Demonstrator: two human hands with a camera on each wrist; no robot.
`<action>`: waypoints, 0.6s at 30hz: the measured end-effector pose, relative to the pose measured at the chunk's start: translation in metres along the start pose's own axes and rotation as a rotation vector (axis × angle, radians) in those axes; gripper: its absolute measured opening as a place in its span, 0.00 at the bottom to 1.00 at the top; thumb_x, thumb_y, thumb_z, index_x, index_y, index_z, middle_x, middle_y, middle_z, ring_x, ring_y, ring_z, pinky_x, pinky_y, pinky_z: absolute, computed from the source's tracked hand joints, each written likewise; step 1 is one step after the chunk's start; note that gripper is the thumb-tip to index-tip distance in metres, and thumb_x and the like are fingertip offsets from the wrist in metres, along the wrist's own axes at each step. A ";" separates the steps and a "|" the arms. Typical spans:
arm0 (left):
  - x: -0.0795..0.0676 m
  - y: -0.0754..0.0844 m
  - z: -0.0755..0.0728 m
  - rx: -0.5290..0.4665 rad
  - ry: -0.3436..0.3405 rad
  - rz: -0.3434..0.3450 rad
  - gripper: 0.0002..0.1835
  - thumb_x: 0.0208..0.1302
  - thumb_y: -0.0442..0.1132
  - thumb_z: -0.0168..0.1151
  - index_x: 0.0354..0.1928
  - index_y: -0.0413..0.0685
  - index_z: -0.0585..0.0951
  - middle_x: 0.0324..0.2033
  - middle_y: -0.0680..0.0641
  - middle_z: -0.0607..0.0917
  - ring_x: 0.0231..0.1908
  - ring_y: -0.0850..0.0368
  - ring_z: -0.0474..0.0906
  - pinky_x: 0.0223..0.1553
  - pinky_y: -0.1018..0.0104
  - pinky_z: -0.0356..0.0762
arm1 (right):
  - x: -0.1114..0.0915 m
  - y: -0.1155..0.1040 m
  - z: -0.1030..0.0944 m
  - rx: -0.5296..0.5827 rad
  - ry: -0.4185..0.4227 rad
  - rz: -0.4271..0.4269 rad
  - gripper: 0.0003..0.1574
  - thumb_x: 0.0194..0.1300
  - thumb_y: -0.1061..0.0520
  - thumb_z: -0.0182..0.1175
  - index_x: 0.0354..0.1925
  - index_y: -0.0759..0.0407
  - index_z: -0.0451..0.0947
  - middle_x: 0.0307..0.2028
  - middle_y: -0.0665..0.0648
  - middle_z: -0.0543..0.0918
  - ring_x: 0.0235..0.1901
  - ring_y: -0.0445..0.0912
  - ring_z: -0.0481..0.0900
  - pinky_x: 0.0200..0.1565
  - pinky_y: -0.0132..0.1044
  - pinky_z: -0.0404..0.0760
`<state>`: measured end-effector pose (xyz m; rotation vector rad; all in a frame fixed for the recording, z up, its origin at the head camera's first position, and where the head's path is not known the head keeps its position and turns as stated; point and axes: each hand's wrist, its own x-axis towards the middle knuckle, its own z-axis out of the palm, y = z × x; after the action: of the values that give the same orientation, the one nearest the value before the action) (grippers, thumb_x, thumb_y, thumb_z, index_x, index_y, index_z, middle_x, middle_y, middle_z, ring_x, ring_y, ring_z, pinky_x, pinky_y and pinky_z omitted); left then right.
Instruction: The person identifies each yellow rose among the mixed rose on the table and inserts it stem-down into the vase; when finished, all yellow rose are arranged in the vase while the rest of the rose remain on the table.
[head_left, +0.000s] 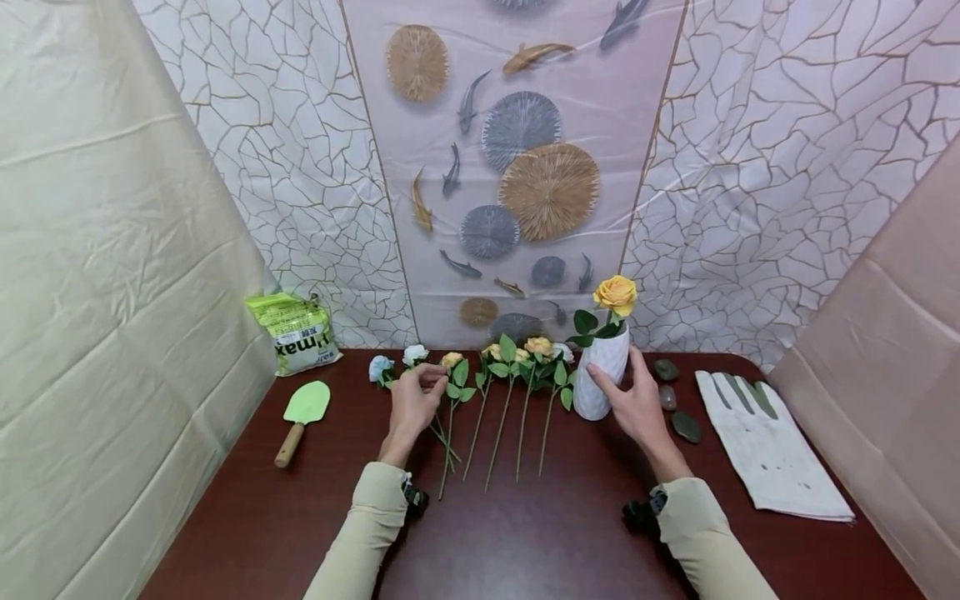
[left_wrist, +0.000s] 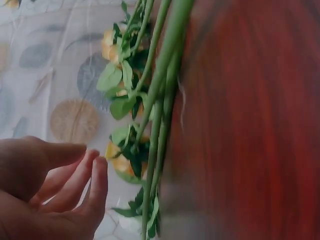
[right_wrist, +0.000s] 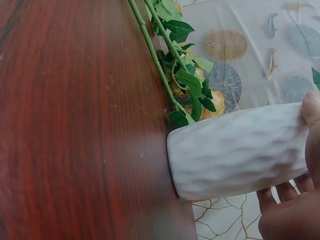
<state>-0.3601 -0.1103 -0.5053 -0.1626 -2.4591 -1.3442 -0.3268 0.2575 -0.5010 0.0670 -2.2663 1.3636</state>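
A white dimpled vase (head_left: pixel 592 387) leans slightly to the right with a yellow rose (head_left: pixel 616 296) standing in it. My right hand (head_left: pixel 637 404) grips it from the right side, thumb across its front. In the right wrist view, the vase's base is at the tabletop. My left hand (head_left: pixel 411 402) hovers by the left end of a row of artificial roses, close to a small orange rose (head_left: pixel 452 360). In the left wrist view, the thumb and loosely bent fingers have nothing between them, and several green stems (left_wrist: pixel 162 90) lie just beyond.
Blue (head_left: pixel 380 367) and white roses (head_left: pixel 415 355) lie left of the row. A green trowel (head_left: pixel 306 404) and a green-white bag (head_left: pixel 300 337) are at the left. Right of the vase are dark stones (head_left: pixel 686 427) and white gloves (head_left: pixel 772 450). A patterned cloth backs the table.
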 end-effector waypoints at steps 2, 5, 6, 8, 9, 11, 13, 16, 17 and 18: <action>0.000 -0.001 -0.003 0.021 -0.037 -0.030 0.09 0.67 0.40 0.68 0.46 0.47 0.88 0.36 0.49 0.91 0.37 0.55 0.89 0.39 0.61 0.87 | 0.000 -0.004 0.000 0.003 0.008 0.004 0.43 0.64 0.37 0.67 0.71 0.41 0.63 0.58 0.51 0.77 0.56 0.42 0.75 0.53 0.30 0.72; -0.001 -0.001 -0.005 0.063 -0.090 -0.066 0.06 0.65 0.40 0.69 0.41 0.49 0.89 0.32 0.51 0.91 0.33 0.58 0.88 0.35 0.63 0.86 | -0.003 -0.011 -0.001 0.009 0.010 0.019 0.42 0.66 0.41 0.67 0.72 0.45 0.63 0.58 0.55 0.78 0.55 0.44 0.75 0.52 0.28 0.71; -0.002 -0.001 -0.005 0.077 -0.106 -0.075 0.05 0.65 0.40 0.70 0.40 0.49 0.89 0.31 0.51 0.90 0.32 0.59 0.87 0.34 0.63 0.86 | -0.003 -0.011 -0.001 0.012 0.012 0.020 0.42 0.66 0.43 0.67 0.72 0.47 0.63 0.58 0.56 0.78 0.55 0.45 0.75 0.52 0.29 0.71; -0.003 -0.001 -0.006 0.106 -0.135 -0.093 0.03 0.63 0.40 0.71 0.36 0.51 0.89 0.30 0.51 0.90 0.30 0.59 0.86 0.32 0.64 0.84 | -0.002 -0.010 -0.001 0.018 0.015 0.019 0.42 0.66 0.44 0.68 0.72 0.48 0.63 0.58 0.57 0.77 0.56 0.46 0.75 0.52 0.29 0.71; -0.003 -0.002 -0.007 0.120 -0.150 -0.099 0.03 0.62 0.40 0.72 0.35 0.51 0.89 0.29 0.51 0.90 0.29 0.60 0.86 0.31 0.64 0.84 | -0.002 -0.008 0.000 0.016 0.015 0.016 0.42 0.66 0.44 0.68 0.72 0.48 0.63 0.58 0.57 0.77 0.56 0.46 0.75 0.52 0.29 0.71; -0.004 -0.002 -0.009 0.143 -0.190 -0.122 0.04 0.60 0.42 0.74 0.34 0.51 0.88 0.28 0.51 0.90 0.27 0.60 0.84 0.29 0.65 0.82 | 0.000 -0.004 0.000 0.013 0.015 0.011 0.42 0.65 0.43 0.68 0.71 0.46 0.63 0.58 0.55 0.77 0.56 0.45 0.75 0.52 0.29 0.71; -0.005 -0.001 -0.011 0.156 -0.243 -0.148 0.08 0.58 0.44 0.76 0.34 0.50 0.88 0.27 0.51 0.89 0.26 0.60 0.83 0.28 0.65 0.81 | 0.001 0.000 0.001 0.010 0.014 0.005 0.42 0.65 0.41 0.68 0.71 0.44 0.63 0.58 0.53 0.78 0.56 0.43 0.75 0.52 0.29 0.71; -0.006 0.002 -0.016 0.161 -0.316 -0.197 0.14 0.54 0.46 0.79 0.36 0.47 0.87 0.27 0.50 0.88 0.26 0.58 0.82 0.28 0.64 0.79 | 0.003 0.003 0.001 0.011 0.011 -0.001 0.41 0.64 0.39 0.67 0.70 0.42 0.64 0.57 0.51 0.78 0.54 0.41 0.75 0.52 0.28 0.71; -0.006 0.003 -0.017 0.162 -0.334 -0.211 0.15 0.53 0.47 0.79 0.36 0.47 0.87 0.27 0.50 0.88 0.26 0.58 0.82 0.27 0.64 0.79 | 0.003 0.003 0.001 0.011 0.011 -0.004 0.41 0.64 0.38 0.67 0.70 0.41 0.64 0.57 0.51 0.78 0.54 0.40 0.75 0.52 0.28 0.71; -0.007 0.004 -0.018 0.164 -0.348 -0.221 0.16 0.52 0.47 0.80 0.36 0.46 0.87 0.26 0.50 0.88 0.26 0.57 0.82 0.28 0.64 0.79 | 0.003 0.003 0.001 0.011 0.011 -0.006 0.41 0.64 0.37 0.67 0.70 0.41 0.64 0.56 0.50 0.78 0.54 0.40 0.75 0.52 0.28 0.71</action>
<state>-0.3488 -0.1225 -0.4954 -0.0930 -2.9415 -1.2812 -0.3303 0.2591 -0.5027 0.0692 -2.2477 1.3701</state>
